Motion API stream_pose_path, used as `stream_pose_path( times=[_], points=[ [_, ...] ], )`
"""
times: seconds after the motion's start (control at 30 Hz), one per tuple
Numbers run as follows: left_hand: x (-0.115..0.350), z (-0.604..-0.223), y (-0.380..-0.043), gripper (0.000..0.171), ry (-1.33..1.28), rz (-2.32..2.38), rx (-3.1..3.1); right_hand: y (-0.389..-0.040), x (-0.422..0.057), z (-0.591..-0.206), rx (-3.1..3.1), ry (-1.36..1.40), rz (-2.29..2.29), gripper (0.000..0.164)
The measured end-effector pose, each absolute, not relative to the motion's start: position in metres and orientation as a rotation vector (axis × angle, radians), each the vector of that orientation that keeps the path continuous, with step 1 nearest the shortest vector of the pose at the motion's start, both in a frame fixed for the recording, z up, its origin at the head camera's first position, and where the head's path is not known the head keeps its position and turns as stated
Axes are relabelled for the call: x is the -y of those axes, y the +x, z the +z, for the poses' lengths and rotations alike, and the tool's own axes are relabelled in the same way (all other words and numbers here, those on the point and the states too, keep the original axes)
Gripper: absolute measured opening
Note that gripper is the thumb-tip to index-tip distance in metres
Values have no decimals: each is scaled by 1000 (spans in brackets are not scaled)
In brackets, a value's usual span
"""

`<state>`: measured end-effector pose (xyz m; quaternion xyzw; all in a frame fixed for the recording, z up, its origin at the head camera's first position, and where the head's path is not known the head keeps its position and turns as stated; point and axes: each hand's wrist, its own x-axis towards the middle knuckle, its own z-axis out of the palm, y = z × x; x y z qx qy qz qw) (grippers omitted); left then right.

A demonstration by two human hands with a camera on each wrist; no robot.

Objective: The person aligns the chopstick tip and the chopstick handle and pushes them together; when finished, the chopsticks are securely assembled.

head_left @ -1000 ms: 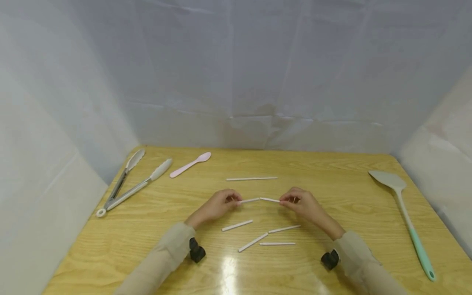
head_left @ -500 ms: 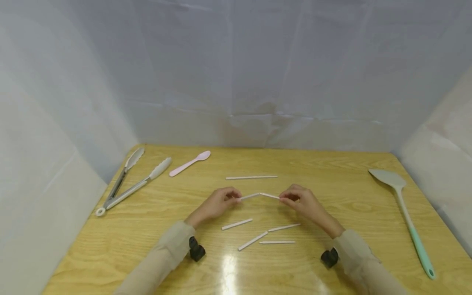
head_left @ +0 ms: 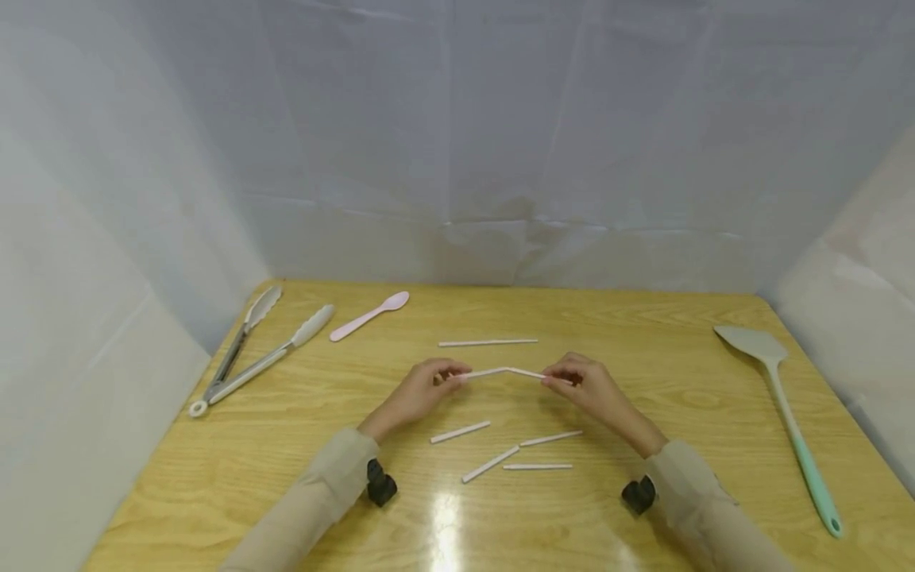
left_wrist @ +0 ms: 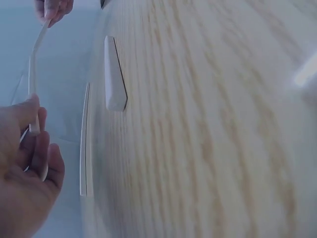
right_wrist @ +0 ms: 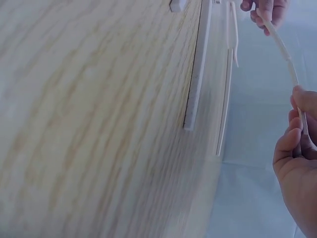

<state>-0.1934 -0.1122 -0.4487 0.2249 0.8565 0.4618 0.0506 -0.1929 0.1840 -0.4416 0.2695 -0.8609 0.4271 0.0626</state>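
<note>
A bent white stick (head_left: 508,369) is raised above the wooden table (head_left: 643,334), angled at its middle, one end pinched between the left hand's (head_left: 418,393) thumb and fingers, the other likewise by the right hand (head_left: 593,389). Beyond it lies a longer stick (head_left: 488,343); nearer the person, four short pieces (head_left: 491,464). Spread tongs (head_left: 250,375) and a pink spoon (head_left: 369,316) lie left, a green-handled spatula (head_left: 795,429) right.

Four short sticks (head_left: 461,432), two long sticks (head_left: 489,372), one pair of tongs (head_left: 250,377), one spoon (head_left: 369,316), one spatula (head_left: 789,421)
</note>
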Motion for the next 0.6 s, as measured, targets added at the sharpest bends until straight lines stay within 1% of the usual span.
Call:
stream_pose_path(
  times=[0.2,0.43,0.6],
  points=[
    [113,-449,-194,24,724,1380,-2652,-194,-184,-441,2615,806,1304,9],
    [111,-450,-194,22,690,1417,-2692,-194,-184,-442,2616,794,1325,10],
    [109,-447,-193,20,702,1464,-2711,-192,-181,-437,2604,781,1298,8]
  ],
)
